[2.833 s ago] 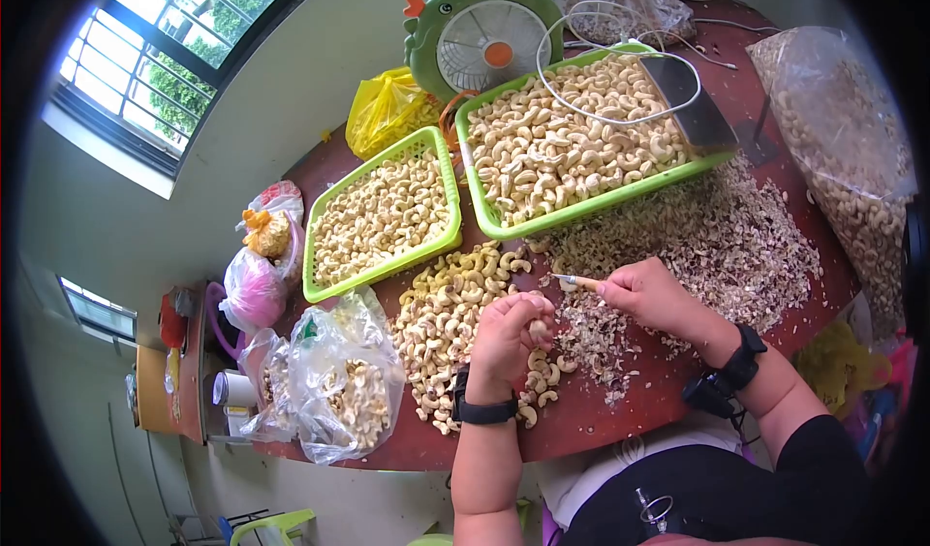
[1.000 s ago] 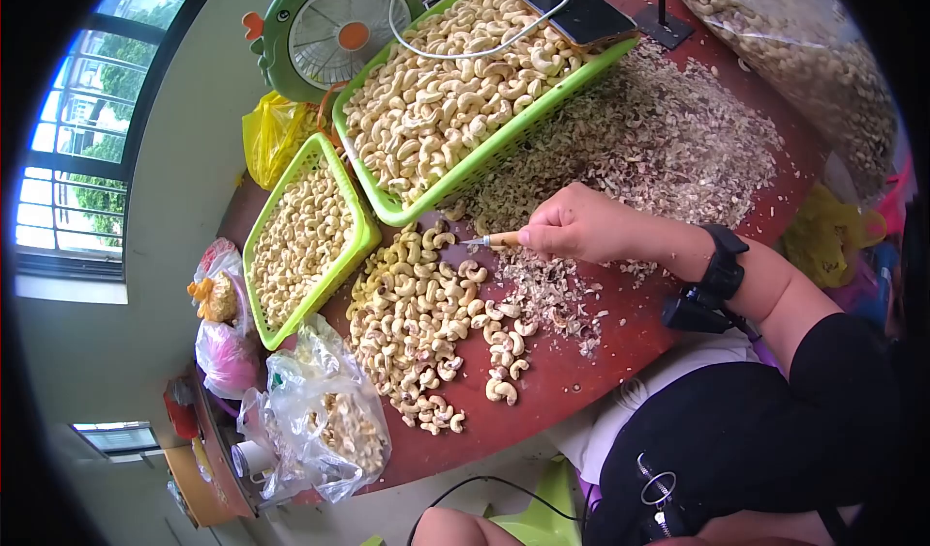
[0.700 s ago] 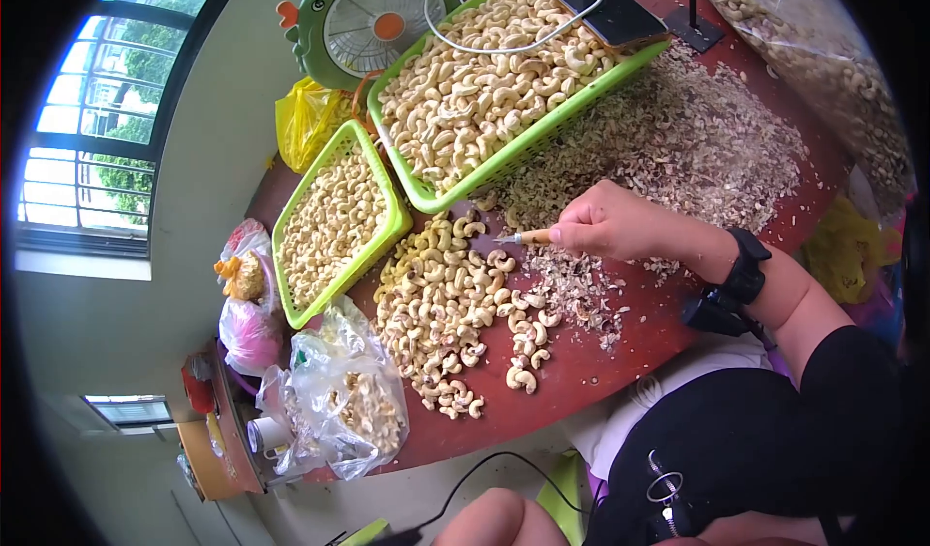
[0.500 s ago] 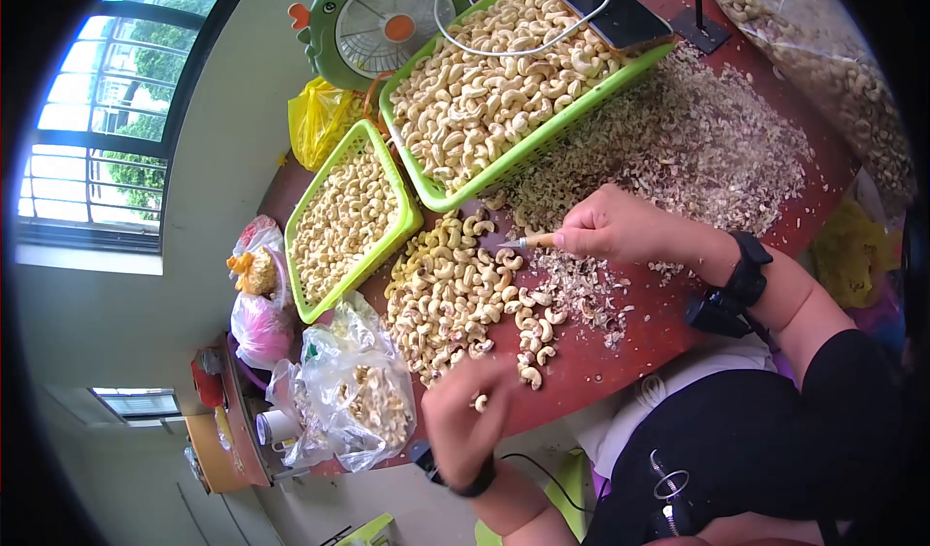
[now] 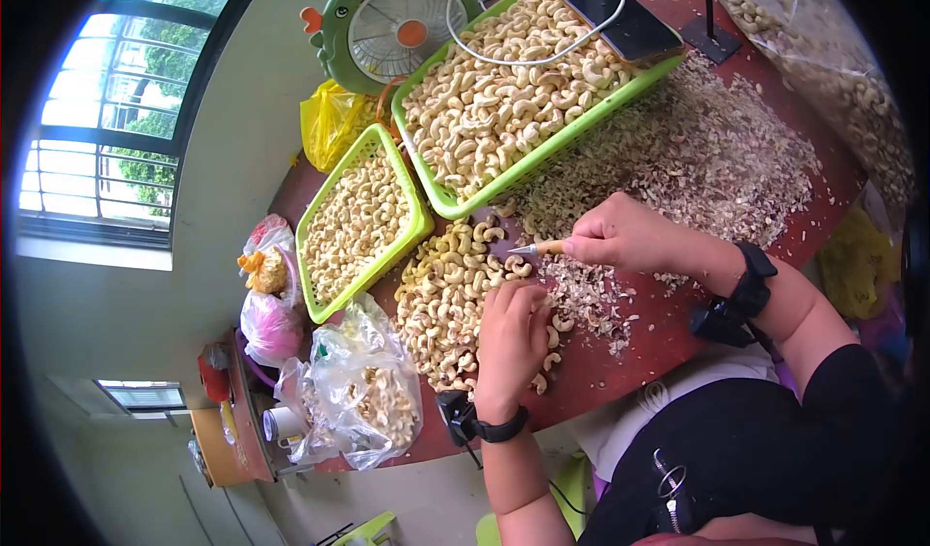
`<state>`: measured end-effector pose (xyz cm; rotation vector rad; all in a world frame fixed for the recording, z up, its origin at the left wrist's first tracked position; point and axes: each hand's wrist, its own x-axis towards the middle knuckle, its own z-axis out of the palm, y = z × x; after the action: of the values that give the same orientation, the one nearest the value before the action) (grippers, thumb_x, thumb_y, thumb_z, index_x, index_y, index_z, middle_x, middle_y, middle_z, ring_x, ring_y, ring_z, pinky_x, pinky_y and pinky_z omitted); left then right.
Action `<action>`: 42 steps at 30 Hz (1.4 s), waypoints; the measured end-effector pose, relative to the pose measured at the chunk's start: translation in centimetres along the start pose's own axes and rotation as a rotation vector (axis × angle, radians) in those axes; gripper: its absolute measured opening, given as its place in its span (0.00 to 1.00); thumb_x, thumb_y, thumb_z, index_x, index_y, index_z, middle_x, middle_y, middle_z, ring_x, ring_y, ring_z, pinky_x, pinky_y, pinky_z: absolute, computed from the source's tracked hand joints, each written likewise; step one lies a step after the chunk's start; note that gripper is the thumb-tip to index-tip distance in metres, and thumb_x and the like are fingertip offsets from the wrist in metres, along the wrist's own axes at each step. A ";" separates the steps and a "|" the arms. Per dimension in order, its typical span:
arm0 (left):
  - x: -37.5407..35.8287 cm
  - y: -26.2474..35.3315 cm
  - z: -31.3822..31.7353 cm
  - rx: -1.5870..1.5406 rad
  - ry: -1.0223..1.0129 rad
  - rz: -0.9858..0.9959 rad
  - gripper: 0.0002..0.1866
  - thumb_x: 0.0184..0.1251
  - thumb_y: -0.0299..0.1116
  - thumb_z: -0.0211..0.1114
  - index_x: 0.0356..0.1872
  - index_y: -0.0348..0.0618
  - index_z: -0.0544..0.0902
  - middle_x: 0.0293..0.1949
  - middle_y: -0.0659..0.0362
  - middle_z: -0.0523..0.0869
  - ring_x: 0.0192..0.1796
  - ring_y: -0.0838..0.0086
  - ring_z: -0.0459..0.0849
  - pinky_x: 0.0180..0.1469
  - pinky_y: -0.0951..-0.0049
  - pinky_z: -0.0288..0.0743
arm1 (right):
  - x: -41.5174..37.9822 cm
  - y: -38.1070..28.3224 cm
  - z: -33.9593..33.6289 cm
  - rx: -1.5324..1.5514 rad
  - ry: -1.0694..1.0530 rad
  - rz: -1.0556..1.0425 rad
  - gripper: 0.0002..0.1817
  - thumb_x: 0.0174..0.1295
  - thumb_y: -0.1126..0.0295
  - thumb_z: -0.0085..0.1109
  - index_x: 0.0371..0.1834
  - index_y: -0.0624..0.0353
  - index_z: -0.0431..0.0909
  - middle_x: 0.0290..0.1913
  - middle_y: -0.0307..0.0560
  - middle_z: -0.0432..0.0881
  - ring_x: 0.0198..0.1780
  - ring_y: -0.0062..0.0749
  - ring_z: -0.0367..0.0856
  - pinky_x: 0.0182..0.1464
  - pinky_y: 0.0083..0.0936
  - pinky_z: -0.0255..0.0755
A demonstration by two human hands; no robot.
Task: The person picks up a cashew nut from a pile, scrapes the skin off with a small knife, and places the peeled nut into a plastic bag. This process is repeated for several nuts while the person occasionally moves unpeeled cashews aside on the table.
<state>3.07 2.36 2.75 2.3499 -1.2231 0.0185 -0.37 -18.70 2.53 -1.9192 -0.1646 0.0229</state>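
Observation:
My right hand (image 5: 620, 236) grips a small knife (image 5: 535, 249) with a wooden handle, its pointed metal blade facing left above the table. Loose cashews (image 5: 446, 299) lie in a heap on the red table, some with yellowish skin. Over the right side of this heap is my left hand (image 5: 513, 338), back upward, its fingers bent and a little apart. Its fingertips reach down among the cashews near the blade, partly hidden; I see no nut held in them.
A small green basket (image 5: 423, 228) and a larger one (image 5: 542, 156) hold cashews; a phone (image 5: 620, 18) lies across the larger. Peeled skin flakes (image 5: 697, 168) cover the table's right side. A clear plastic bag (image 5: 383, 381) stands left, near a green fan (image 5: 339, 52).
My left hand has moved up and right from the heap's lower edge to the cashews near the knife. My right hand keeps hold of the knife almost in place. The view has shifted slightly.

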 end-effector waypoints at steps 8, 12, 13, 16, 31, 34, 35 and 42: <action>-0.2 0.5 -0.3 -1.335 0.298 -0.557 0.08 0.63 0.26 0.51 0.42 0.37 0.71 0.34 0.56 0.78 0.31 0.79 0.75 0.33 0.82 0.70 | 0.3 -1.1 0.4 0.128 0.002 0.122 0.21 0.57 0.57 0.51 0.16 0.64 0.72 0.11 0.36 0.64 0.16 0.15 0.59 0.19 0.21 0.56; 0.9 0.3 0.2 -1.723 0.326 -0.665 0.10 0.61 0.26 0.52 0.43 0.36 0.71 0.35 0.55 0.78 0.32 0.76 0.76 0.33 0.79 0.71 | 0.2 -0.8 0.9 0.142 -0.004 0.081 0.21 0.58 0.56 0.50 0.17 0.64 0.72 0.11 0.35 0.65 0.16 0.15 0.59 0.19 0.20 0.57; 1.2 0.3 0.5 -1.787 0.361 -0.680 0.10 0.61 0.26 0.52 0.43 0.36 0.71 0.35 0.54 0.78 0.32 0.76 0.76 0.33 0.79 0.72 | 0.1 -0.8 1.0 0.134 -0.002 0.078 0.21 0.58 0.56 0.50 0.17 0.64 0.72 0.11 0.35 0.65 0.16 0.15 0.59 0.19 0.20 0.57; 1.6 0.7 1.1 -1.834 0.404 -0.661 0.11 0.60 0.24 0.52 0.44 0.36 0.70 0.35 0.55 0.78 0.32 0.75 0.76 0.34 0.79 0.72 | 0.0 -0.7 1.1 0.102 -0.007 0.072 0.21 0.58 0.56 0.50 0.19 0.64 0.73 0.11 0.36 0.65 0.16 0.15 0.60 0.18 0.21 0.58; 1.1 0.6 1.9 -1.856 0.532 -0.614 0.09 0.57 0.21 0.52 0.40 0.34 0.70 0.36 0.51 0.78 0.42 0.60 0.79 0.46 0.60 0.77 | 0.0 -0.4 2.3 0.085 -0.055 0.112 0.19 0.56 0.57 0.52 0.22 0.64 0.76 0.13 0.44 0.69 0.17 0.20 0.64 0.21 0.23 0.61; 1.1 0.6 2.2 -1.833 0.562 -0.625 0.09 0.57 0.20 0.52 0.39 0.35 0.71 0.35 0.52 0.78 0.41 0.61 0.80 0.45 0.60 0.78 | 0.0 -0.5 2.3 0.070 -0.060 0.101 0.19 0.56 0.56 0.52 0.23 0.64 0.76 0.15 0.47 0.71 0.17 0.22 0.65 0.21 0.24 0.61; 1.0 0.6 2.2 -1.834 0.563 -0.626 0.09 0.57 0.20 0.52 0.39 0.35 0.71 0.35 0.52 0.78 0.41 0.61 0.80 0.45 0.60 0.78 | 0.0 -0.6 2.2 0.070 -0.061 0.102 0.19 0.56 0.56 0.52 0.23 0.64 0.76 0.15 0.47 0.71 0.17 0.22 0.65 0.21 0.24 0.61; 1.1 1.1 3.2 -1.749 0.659 -0.626 0.05 0.55 0.20 0.52 0.34 0.37 0.71 0.31 0.53 0.79 0.35 0.68 0.81 0.38 0.65 0.81 | 0.1 -0.4 2.2 -0.002 -0.065 0.110 0.17 0.55 0.57 0.52 0.25 0.63 0.77 0.15 0.48 0.72 0.17 0.25 0.67 0.22 0.25 0.63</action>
<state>2.23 -0.37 0.67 0.8524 0.0896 -0.3149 -0.50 -16.54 2.12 -1.9283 -0.1033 0.1590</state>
